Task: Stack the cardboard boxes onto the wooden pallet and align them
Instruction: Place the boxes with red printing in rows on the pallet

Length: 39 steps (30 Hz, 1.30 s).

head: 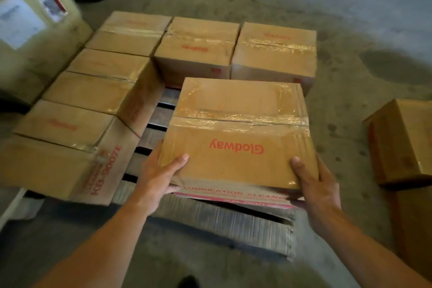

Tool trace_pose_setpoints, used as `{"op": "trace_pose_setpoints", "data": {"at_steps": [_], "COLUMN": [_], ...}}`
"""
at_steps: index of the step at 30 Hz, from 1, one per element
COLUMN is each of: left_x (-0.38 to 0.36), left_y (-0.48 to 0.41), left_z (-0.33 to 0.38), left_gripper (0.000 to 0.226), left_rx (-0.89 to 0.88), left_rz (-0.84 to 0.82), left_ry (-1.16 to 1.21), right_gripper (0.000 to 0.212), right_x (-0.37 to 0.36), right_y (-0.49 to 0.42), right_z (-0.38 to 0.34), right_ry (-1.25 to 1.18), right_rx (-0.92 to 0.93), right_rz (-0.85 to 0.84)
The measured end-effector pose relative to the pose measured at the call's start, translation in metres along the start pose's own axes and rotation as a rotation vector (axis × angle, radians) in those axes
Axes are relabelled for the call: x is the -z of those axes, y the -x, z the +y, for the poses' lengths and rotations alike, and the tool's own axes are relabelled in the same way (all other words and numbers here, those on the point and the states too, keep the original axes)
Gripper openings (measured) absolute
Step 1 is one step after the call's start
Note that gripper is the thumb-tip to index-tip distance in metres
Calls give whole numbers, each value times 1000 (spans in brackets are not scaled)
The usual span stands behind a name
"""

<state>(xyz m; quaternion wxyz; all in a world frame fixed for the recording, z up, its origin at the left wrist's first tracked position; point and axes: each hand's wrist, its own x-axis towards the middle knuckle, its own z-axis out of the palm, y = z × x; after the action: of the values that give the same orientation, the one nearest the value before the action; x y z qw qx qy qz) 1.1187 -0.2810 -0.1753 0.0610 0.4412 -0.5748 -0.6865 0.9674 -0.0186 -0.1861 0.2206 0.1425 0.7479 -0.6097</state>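
Nearest the camera, the left hand point(161, 170) and right hand point(315, 184) are each gripping a near corner of the carried box point(238, 124), thumbs lying on its taped top and fingers curling out of sight beneath. The box is hanging over the bare near-right part of the wooden pallet point(222, 220), its near edge raised off the slats.

To set it down well, I judge the person should be lowering the far edge first and sliding it toward the back row of boxes point(196, 54) until the faces are meeting. They should then be closing the gap to the left column of boxes point(77, 91), with fingers slipping out before the weight settles.

Whether the far edge is already touching wood is being hidden by the box itself. Printing on the left column is blurring and hard to read. On the floor to the right, a spare box point(402, 140) is being cut off by the frame.
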Motion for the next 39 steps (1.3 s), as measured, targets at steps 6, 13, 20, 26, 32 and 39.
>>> {"op": "trace_pose_setpoints", "data": {"at_steps": [6,13,20,26,32,39], "left_x": [106,145,152,151,132,109], "left_y": [-56,-135,-217,-282,-309,-320], "left_z": [5,15,27,18,-3,-9], "left_gripper": [65,45,71,76,64,70], "left_rx": [15,-25,-81,-112,-219,11], "left_rz": [63,100,255,361,640,959], "left_ry": [-25,-57,-60,-124,-338,-65], "right_gripper": [68,61,51,60,73,71], "right_x": [-129,-206,-273,-317,-334,-341], "right_y": [9,-16,-70,-124,-144,-148], "right_z": [29,42,39,57,71,71], "right_ry": [-14,-21,-45,-21,40,34], "right_rx": [-37,-37,-18,-17,-5,1], "right_rz": [18,44,39,26,65,78]}}
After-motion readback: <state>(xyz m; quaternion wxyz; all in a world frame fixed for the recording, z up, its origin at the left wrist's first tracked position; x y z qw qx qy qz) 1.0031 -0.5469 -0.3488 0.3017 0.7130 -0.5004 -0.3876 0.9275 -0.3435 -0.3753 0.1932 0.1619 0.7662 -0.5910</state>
